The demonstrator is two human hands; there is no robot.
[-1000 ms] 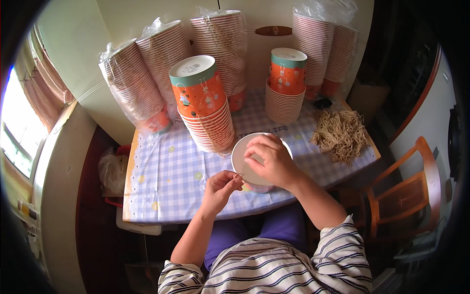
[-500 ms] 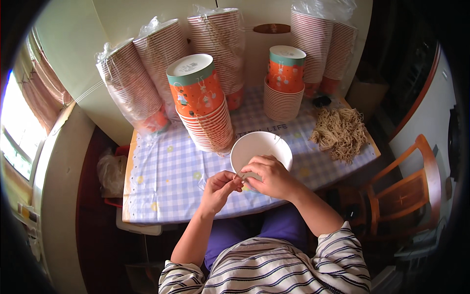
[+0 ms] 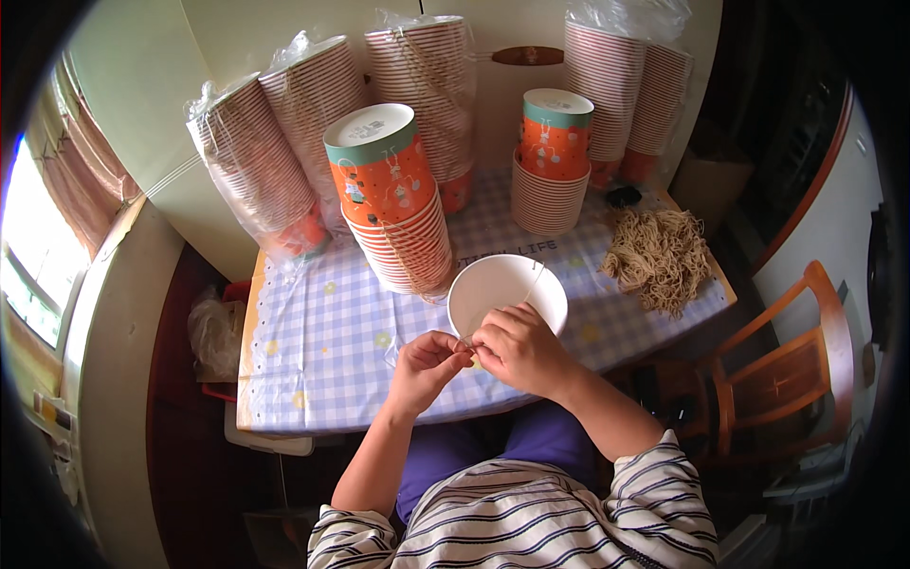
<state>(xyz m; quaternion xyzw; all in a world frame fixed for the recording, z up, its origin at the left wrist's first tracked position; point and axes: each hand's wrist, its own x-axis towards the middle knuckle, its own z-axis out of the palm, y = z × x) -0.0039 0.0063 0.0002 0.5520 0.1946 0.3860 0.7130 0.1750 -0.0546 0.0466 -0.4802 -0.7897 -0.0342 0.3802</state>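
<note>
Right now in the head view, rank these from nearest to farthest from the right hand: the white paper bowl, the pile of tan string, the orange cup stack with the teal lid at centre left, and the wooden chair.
1. White paper bowl: touching the right hand, just beyond it.
2. Orange cup stack: beyond, to the left.
3. Pile of tan string: beyond, to the right; too close to the stack to call firmly.
4. Wooden chair: far right, off the table.

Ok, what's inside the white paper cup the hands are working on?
The white paper cup shows a bare white inside with one thin string running down its wall. The right hand and left hand cover its near rim, hiding that part.
</note>
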